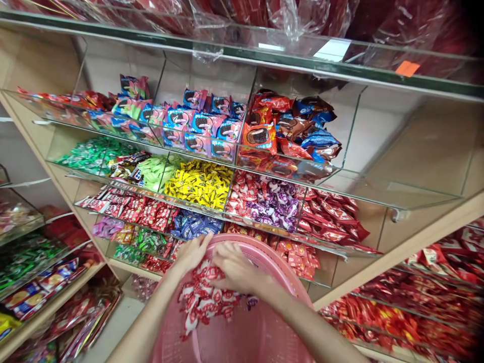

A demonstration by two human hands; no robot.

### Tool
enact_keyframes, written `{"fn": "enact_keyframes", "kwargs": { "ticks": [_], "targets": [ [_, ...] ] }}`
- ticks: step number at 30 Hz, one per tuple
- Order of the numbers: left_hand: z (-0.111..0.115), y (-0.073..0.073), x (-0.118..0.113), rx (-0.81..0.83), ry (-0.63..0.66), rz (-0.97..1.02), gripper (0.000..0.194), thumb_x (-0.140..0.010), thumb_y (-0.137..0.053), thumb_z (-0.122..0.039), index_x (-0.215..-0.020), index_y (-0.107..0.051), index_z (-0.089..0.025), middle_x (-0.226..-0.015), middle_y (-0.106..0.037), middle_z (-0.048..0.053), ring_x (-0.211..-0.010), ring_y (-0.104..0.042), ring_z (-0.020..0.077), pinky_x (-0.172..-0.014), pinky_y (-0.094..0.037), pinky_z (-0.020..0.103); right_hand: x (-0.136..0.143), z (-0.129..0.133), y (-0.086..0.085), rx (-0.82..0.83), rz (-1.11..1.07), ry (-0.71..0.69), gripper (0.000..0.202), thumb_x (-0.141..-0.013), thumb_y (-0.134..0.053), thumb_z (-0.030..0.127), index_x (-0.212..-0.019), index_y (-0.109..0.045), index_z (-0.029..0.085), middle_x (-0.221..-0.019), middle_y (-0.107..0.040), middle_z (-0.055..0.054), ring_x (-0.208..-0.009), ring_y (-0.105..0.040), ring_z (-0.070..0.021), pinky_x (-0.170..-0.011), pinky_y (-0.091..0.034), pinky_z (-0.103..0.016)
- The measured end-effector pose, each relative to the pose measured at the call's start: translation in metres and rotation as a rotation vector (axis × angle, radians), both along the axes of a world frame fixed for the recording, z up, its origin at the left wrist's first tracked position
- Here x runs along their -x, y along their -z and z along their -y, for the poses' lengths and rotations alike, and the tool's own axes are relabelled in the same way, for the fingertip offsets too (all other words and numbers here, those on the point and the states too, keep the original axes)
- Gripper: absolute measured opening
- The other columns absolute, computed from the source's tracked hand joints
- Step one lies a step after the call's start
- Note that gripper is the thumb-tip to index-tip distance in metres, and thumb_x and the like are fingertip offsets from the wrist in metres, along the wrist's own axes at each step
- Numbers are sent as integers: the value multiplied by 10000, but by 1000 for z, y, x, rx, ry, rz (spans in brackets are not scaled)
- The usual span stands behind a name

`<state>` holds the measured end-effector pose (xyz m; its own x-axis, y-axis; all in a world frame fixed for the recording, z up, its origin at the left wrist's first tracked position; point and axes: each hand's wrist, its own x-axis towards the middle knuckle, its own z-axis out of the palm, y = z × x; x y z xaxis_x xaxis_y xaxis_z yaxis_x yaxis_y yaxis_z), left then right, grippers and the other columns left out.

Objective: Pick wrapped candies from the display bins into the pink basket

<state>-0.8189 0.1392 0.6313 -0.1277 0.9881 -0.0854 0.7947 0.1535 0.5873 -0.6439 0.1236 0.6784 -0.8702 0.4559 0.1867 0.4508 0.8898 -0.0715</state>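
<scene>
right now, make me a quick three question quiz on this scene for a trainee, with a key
1. True or false: the right hand is over the pink basket.
2. Multiple choice: what colour are the sweets between the pale green packets and the shelved red-and-white sweets? a) blue b) yellow c) brown
3. Fill in: the sticker on the upper glass edge is ____.

Key: 1. True. 2. b, the yellow sweets. 3. Orange.
</scene>
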Motion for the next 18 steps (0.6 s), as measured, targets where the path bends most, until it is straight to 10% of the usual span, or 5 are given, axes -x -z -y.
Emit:
{"fn": "enact_keyframes", "kwargs": {
  "ticks": [4, 18],
  "targets": [
    [-2, 3, 1, 5, -8, -30, 714, -760, -110, -689, -1046, -612, -270, -1051, -647, 89, -1024, -562, 318, -859, -404, 428, 20, 4, 36, -64, 95, -30, 356, -736, -616, 462, -879, -578, 137, -955, -500, -71, -905, -397, -213, -779, -352, -337],
    [0, 4, 4, 6, -16, 42, 746, -751, -97, -701, -1185, -542, -289, -1238, -543, 59, -1169, -460, 315, -969, -342, 437, 46, 17, 77, -114, -8, 182, 324, -786, -556, 455, -872, -590, 144, -910, -509, -65, -868, -433, -223, -724, -388, -354]
  ]
}}
